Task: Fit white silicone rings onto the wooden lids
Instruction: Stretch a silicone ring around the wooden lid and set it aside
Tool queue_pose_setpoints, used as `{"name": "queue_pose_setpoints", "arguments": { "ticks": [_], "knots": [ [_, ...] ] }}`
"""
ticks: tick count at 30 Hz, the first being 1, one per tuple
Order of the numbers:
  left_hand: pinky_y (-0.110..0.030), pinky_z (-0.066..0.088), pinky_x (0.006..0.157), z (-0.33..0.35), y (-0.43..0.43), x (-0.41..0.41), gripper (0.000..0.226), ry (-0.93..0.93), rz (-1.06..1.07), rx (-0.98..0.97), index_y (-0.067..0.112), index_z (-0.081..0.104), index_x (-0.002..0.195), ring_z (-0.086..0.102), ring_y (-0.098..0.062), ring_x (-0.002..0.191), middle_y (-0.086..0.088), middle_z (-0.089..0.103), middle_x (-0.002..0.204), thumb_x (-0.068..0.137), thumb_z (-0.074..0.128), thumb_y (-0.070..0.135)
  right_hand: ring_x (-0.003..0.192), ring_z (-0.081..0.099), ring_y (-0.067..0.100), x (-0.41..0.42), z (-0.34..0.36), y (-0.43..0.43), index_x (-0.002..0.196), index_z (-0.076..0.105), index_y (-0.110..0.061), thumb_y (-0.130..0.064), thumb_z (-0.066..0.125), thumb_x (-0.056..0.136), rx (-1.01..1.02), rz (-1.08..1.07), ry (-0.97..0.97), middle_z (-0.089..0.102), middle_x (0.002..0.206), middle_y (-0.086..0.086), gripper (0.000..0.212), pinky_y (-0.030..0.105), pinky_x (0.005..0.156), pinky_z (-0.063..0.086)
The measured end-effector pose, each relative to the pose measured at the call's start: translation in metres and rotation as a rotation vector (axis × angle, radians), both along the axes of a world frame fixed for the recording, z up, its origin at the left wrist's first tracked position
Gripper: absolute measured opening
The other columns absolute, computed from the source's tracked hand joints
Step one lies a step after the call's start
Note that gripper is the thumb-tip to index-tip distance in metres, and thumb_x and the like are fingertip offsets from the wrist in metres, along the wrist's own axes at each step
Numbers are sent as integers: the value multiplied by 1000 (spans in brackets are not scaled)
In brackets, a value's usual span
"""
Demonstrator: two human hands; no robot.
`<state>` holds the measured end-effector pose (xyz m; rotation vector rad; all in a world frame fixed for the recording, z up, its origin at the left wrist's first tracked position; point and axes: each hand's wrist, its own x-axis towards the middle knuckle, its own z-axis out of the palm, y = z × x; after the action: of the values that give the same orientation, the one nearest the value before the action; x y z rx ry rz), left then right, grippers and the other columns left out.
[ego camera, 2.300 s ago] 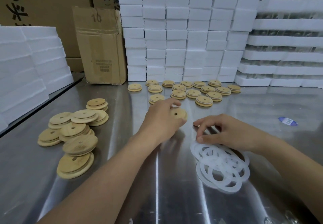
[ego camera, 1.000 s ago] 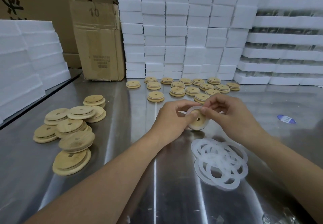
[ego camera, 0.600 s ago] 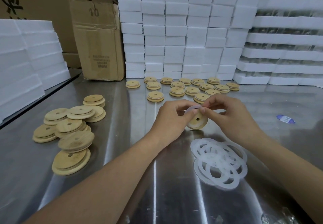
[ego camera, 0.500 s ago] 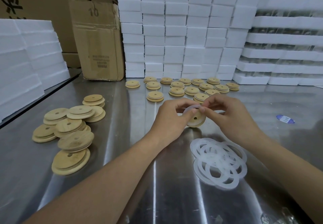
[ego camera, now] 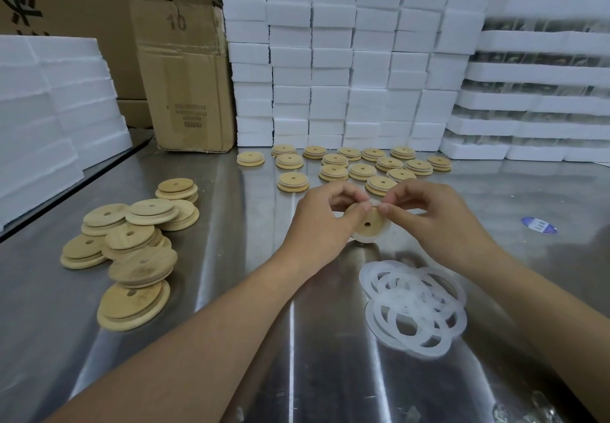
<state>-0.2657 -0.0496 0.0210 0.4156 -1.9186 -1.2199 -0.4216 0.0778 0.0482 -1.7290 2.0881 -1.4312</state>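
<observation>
At the middle of the table (ego camera: 224, 274), the fingers of your left hand (ego camera: 317, 224) grip one wooden lid (ego camera: 371, 224) on edge; those of your right hand (ego camera: 439, 221) pinch its white ring (ego camera: 364, 239). Sixteen more lids (ego camera: 333, 172) lie by the far edge; the left pile (ego camera: 132, 257) and loose rings (ego camera: 412, 307) overlap beyond counting.

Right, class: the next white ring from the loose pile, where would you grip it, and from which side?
Probably pinch the thin band of a ring at the far edge of the ring pile, coming from above with the right hand. The rings lie flat and overlapping on the steel table, so a fingertip through the open centre should lift the band.
</observation>
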Motion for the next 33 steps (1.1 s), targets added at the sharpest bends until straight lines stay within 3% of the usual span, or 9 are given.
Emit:
{"name": "queue_pose_setpoints", "arguments": {
  "ticks": [10,16,20,25,30,33],
  "knots": [
    [-16,57,77,10,-7,7,7,-33,-61,50,16,81,89,78,-11,87,3,82,90,91,85,11,91,70,-1,-6,10,5,89,74,-23,-25,77,95,103,25,106,75,88,-14,7,10,81,50],
    [-18,59,81,13,-10,8,7,-68,-88,69,11,83,94,79,-11,89,2,83,91,89,87,12,95,67,-4,-8,14,8,86,69,-32,-32,74,97,156,6,224,74,88,-20,11,24,83,50],
    [-21,60,85,12,-12,10,9,-64,-122,81,12,84,96,80,-14,92,1,83,94,88,88,13,95,69,-2,-9,12,9,84,71,-32,-32,74,96,154,46,152,73,87,-23,13,19,79,49],
    [-19,60,81,13,-14,14,9,-58,-129,94,17,83,90,81,-14,91,1,84,92,86,90,13,93,70,-1,-9,9,8,83,73,-30,-36,72,97,173,62,118,75,86,-19,16,19,82,49],
    [-16,57,77,15,-20,18,11,-97,-83,118,14,83,85,81,-19,85,-4,83,85,83,92,17,91,69,2,-8,10,8,83,72,-28,-33,73,98,166,78,112,74,85,-18,16,9,77,47],
    [-19,58,82,17,-25,21,10,-141,-91,148,16,83,86,81,-17,87,-4,83,87,83,92,20,91,69,2,-7,9,7,83,71,-28,-30,73,98,171,82,123,74,86,-17,15,10,76,47]
  ]
}}
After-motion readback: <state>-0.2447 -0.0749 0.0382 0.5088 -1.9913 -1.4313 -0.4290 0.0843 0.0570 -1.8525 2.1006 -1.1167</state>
